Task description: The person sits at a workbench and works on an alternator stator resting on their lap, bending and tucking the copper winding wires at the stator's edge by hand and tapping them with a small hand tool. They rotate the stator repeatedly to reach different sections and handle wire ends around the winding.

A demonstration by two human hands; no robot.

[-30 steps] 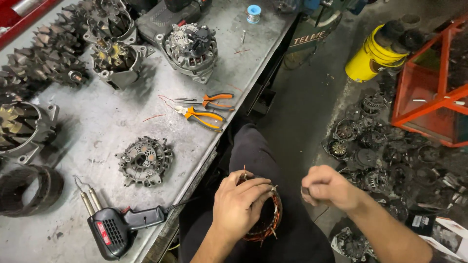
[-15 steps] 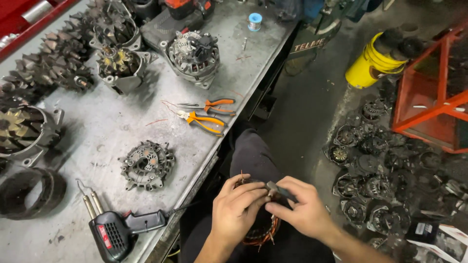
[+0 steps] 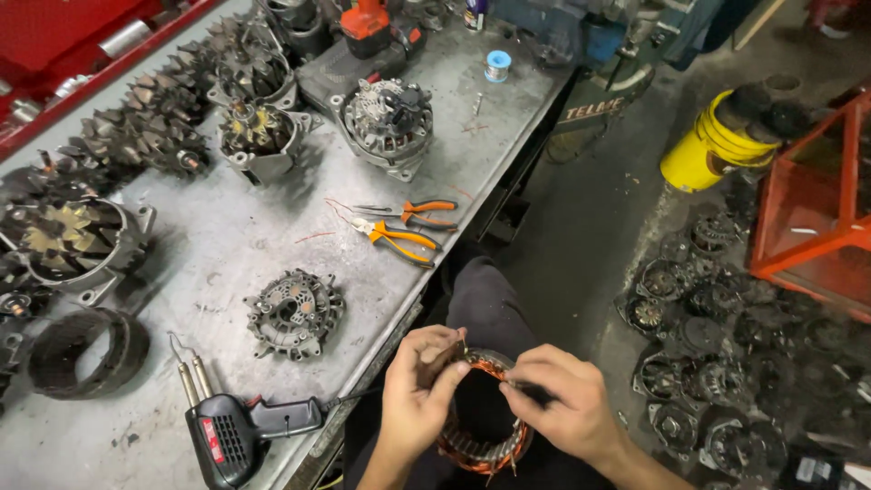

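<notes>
Your left hand [image 3: 419, 392] grips the near left rim of the copper-wound ring [image 3: 481, 419], fingers curled over its top edge and pinching the winding, while your right hand [image 3: 562, 408] closes on the right rim and pinches a small dark tool or wire end against the copper; which of the two it is cannot be told. The ring sits in your lap, over your dark trousers, just off the front edge of the counter [image 3: 236, 245] and not resting on it. From this it looks like you are working on the wire leads at the top of the ring, so your next move calls for a steady hold from the left hand and fine fingertip control from the right, keeping the thin copper from kinking. On the counter nearest you lies the black soldering gun [image 3: 238, 434], its tips pointing away from you, and just beyond it a round grey metal end plate [image 3: 295, 311]. Further out rest two orange-handled pliers [image 3: 404, 229] side by side near the counter's edge. A yellow bucket [image 3: 709, 145] stands on the floor well apart to your right, beside a heap of dark round parts.
</notes>
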